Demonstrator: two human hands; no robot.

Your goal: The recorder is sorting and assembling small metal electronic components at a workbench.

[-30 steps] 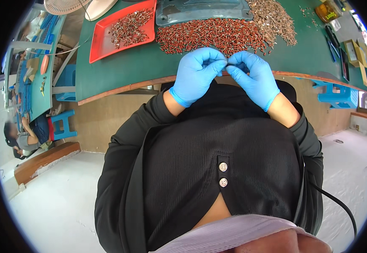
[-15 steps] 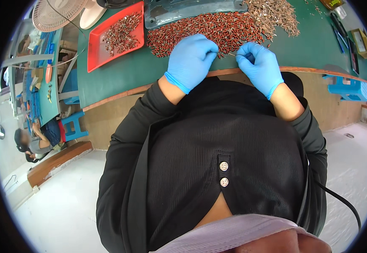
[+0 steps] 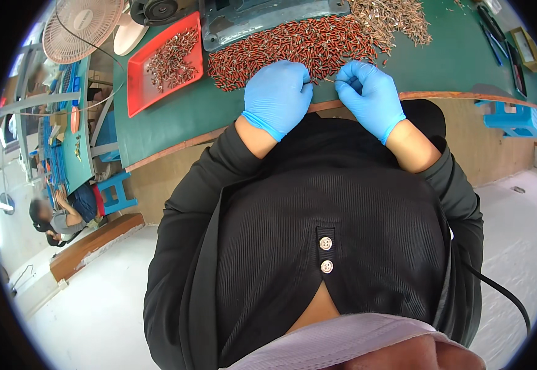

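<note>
While both gloved hands sit at the near edge of the green table [image 3: 176, 117], just above the frame's centre, they pinch a thin metal pin [image 3: 325, 79] between them. Left hand [image 3: 277, 95] is curled, its fingertips closed on the pin's left end; right hand [image 3: 370, 94] is curled too, thumb and forefinger closed on the right end. Whether the pin carries a sleeve cannot be told, as it is too small. Both hands wear blue gloves, and the black sleeves run down toward the lower middle of the frame.

Just above the hands, touching the fingertips or nearly so, lies a red heap [image 3: 287, 49] of small red-brown pieces spread across the table. To its upper right is a pale heap [image 3: 394, 21] of metal-coloured pieces, the two heaps meeting at their edges. Above the red heap stands a grey-blue machine base [image 3: 262, 18] at the top edge.

At upper left, a red tray [image 3: 142, 86] holds a loose pile of darker pieces. Further up left are a fan [image 3: 82, 28] and a white bowl [image 3: 126, 37]. Dark tools [image 3: 493, 34] lie at upper right on the table. A blue stool [image 3: 515, 117] stands at right below the table edge, and another person [image 3: 65, 213] sits at far left by a second bench.
</note>
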